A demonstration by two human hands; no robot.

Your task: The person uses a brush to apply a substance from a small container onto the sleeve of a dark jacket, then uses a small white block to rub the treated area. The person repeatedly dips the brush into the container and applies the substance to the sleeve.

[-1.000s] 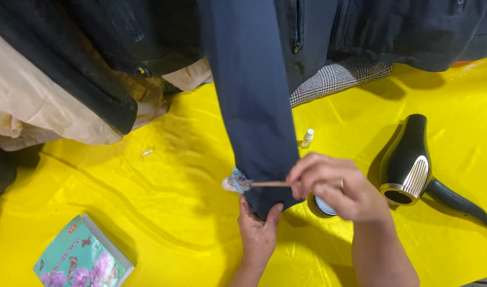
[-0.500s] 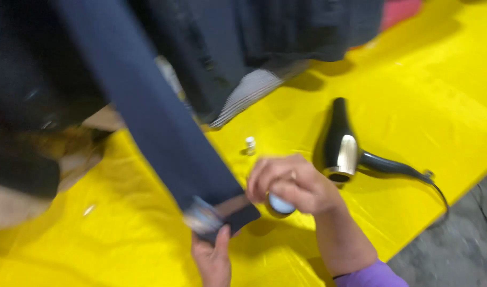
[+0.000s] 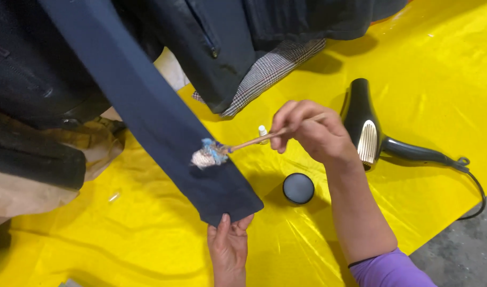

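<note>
A long navy fabric strip (image 3: 163,127) hangs down from the top left and ends near the bottom middle. My left hand (image 3: 228,245) pinches its lower end between thumb and fingers. My right hand (image 3: 310,130) grips a thin wooden stick (image 3: 254,141) whose tip carries a tuft of blue and white fibres (image 3: 207,154), pressed against the fabric. A small round dark tin (image 3: 298,188) lies on the yellow sheet (image 3: 424,64) just below my right wrist.
A black hair dryer (image 3: 368,130) with a cord lies to the right of my right hand. A tiny white bottle (image 3: 262,131) stands behind the stick. Dark jackets (image 3: 217,48), a checked lining and tan cloth (image 3: 25,196) pile up at the top and left. Grey floor (image 3: 467,260) shows bottom right.
The view has swung, so the strip now runs diagonally. My right hand has drawn back along the stick and the tuft sits higher up the fabric. The left hand keeps the strip's end.
</note>
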